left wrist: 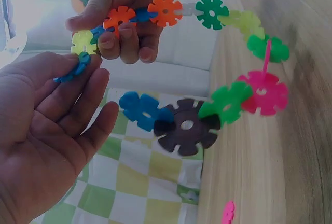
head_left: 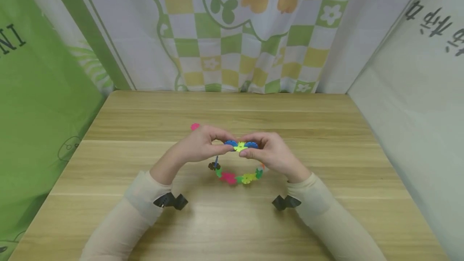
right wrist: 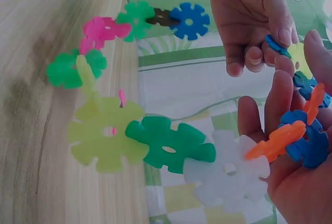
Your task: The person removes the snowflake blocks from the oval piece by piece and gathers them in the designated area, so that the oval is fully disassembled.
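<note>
Above the table, my left hand (head_left: 197, 146) pinches a blue snowflake disc (left wrist: 78, 69) between thumb and fingers. That disc meets a yellow snowflake disc (head_left: 240, 146), which my right hand (head_left: 275, 156) grips together with the blue disc (head_left: 251, 144) beside it. From the right hand a curved chain of slotted discs runs on: orange disc (left wrist: 165, 10), white disc (right wrist: 228, 169), dark green disc (right wrist: 168, 143), yellow, green and pink disc (left wrist: 265, 93). Past a brown disc (left wrist: 188, 125), it ends in another blue disc (left wrist: 140, 111), apart from the left hand's fingers.
A single pink disc (head_left: 195, 126) lies on the wooden table (head_left: 145, 112) just beyond the left hand. A checked curtain (head_left: 235, 47) hangs at the table's far edge. Fabric panels stand on both sides. Each wrist wears a small black camera (head_left: 179, 201).
</note>
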A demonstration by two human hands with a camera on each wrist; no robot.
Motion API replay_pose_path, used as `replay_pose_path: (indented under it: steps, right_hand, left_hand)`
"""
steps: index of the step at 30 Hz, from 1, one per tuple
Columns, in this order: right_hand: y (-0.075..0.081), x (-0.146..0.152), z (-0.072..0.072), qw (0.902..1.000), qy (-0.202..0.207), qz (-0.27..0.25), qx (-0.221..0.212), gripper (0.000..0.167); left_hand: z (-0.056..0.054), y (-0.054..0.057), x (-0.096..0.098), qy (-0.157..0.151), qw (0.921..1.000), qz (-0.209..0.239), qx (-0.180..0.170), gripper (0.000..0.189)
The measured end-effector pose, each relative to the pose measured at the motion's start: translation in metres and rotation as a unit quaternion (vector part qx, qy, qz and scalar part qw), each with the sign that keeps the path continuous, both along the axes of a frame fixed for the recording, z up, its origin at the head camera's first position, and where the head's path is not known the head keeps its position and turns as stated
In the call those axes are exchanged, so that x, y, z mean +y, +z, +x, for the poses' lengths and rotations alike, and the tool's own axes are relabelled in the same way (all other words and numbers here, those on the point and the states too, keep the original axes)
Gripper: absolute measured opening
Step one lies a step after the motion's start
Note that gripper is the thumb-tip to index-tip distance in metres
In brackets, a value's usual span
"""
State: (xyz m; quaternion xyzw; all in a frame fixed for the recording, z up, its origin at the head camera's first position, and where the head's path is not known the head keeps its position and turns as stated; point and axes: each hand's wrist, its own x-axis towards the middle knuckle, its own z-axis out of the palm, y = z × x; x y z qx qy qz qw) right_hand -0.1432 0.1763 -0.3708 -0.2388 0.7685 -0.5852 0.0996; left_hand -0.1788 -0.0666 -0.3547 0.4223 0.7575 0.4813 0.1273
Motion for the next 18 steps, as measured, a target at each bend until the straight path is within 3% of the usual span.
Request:
replay_pose_path:
  steps: [4,18]
  right_hand:
    - [-0.0002,0.0004,-0.0003,1.0,-0.005,0.003,0.0,0.03]
    - [-0.0027,-0.0012,0.0002,0.9999,-0.01,-0.012,-0.006,0.029]
  left_hand:
    - [-0.0002,-0.0005,0.0009,0.002,1.0,0.002,0.0,0.016]
    - [0.0021,0.0014,0.0004,0.011,0.9975,0.037,0.058,0.009]
